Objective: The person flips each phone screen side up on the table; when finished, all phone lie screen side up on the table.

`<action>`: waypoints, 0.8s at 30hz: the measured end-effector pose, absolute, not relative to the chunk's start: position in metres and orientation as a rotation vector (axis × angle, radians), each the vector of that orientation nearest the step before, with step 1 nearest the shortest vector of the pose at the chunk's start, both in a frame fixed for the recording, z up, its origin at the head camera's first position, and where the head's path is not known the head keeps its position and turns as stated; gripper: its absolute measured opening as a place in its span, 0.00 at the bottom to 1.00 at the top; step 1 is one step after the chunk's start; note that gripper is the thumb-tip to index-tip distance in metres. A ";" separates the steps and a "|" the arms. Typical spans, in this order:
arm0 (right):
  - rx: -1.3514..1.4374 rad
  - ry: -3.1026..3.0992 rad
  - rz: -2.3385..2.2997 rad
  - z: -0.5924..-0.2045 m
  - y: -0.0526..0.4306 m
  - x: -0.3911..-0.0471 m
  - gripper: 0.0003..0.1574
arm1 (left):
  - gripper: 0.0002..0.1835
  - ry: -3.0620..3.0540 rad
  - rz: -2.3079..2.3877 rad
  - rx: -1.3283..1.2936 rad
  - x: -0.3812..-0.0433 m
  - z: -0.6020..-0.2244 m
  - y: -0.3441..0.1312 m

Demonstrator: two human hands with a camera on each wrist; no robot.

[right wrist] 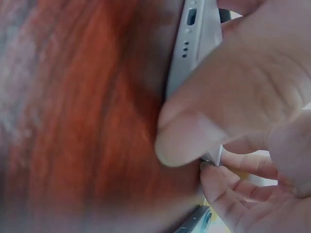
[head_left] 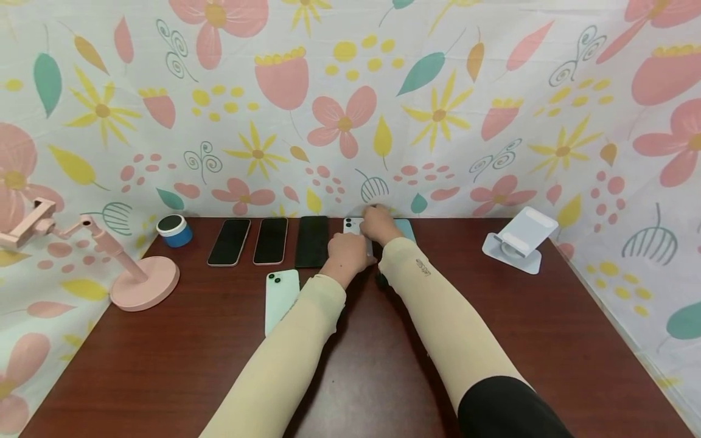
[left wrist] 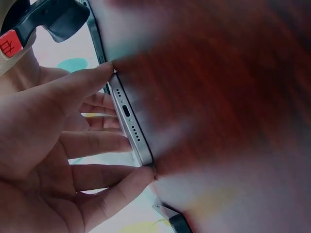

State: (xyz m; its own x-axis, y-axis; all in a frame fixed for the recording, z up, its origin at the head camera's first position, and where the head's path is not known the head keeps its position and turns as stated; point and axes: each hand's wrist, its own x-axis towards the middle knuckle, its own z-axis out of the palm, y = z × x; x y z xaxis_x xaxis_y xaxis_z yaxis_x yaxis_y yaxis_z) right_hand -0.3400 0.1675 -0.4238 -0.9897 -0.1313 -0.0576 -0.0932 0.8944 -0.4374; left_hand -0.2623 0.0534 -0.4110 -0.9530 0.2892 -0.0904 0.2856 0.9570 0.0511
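Observation:
A pale white-lavender phone (head_left: 352, 225) lies back-up near the table's far edge, its camera corner showing and much of it hidden by both hands. My left hand (head_left: 349, 250) holds its near end; in the left wrist view the thumb and a finger grip opposite sides beside the charging port of the phone (left wrist: 127, 112). My right hand (head_left: 380, 225) is at the phone's right side toward the far end. In the right wrist view the right thumb (right wrist: 209, 121) lies against the phone's edge, its other fingers mostly hidden. A light blue phone (head_left: 406, 229) lies partly behind the right hand.
Left of the hands lie three dark-screened phones (head_left: 312, 242) in a row, with a mint green phone (head_left: 281, 301) nearer. A blue round jar (head_left: 174, 231) and a pink phone stand (head_left: 145, 283) are at far left. A white stand (head_left: 517, 240) is at right.

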 end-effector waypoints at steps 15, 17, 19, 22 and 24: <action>-0.263 2.886 -0.817 -0.421 0.176 -0.340 0.26 | 0.24 3.014 0.117 0.442 -0.258 -0.405 0.055; -0.255 2.855 -0.886 -0.422 0.179 -0.339 0.27 | 0.24 3.012 0.103 0.449 -0.257 -0.404 0.055; -0.236 2.814 -0.959 -0.422 0.182 -0.338 0.26 | 0.23 3.013 0.094 0.451 -0.258 -0.404 0.055; -0.206 2.734 -1.080 -0.422 0.185 -0.335 0.22 | 0.24 3.017 0.120 0.439 -0.258 -0.403 0.054; -0.183 2.690 -1.162 -0.422 0.187 -0.333 0.14 | 0.25 3.014 0.160 0.423 -0.258 -0.403 0.052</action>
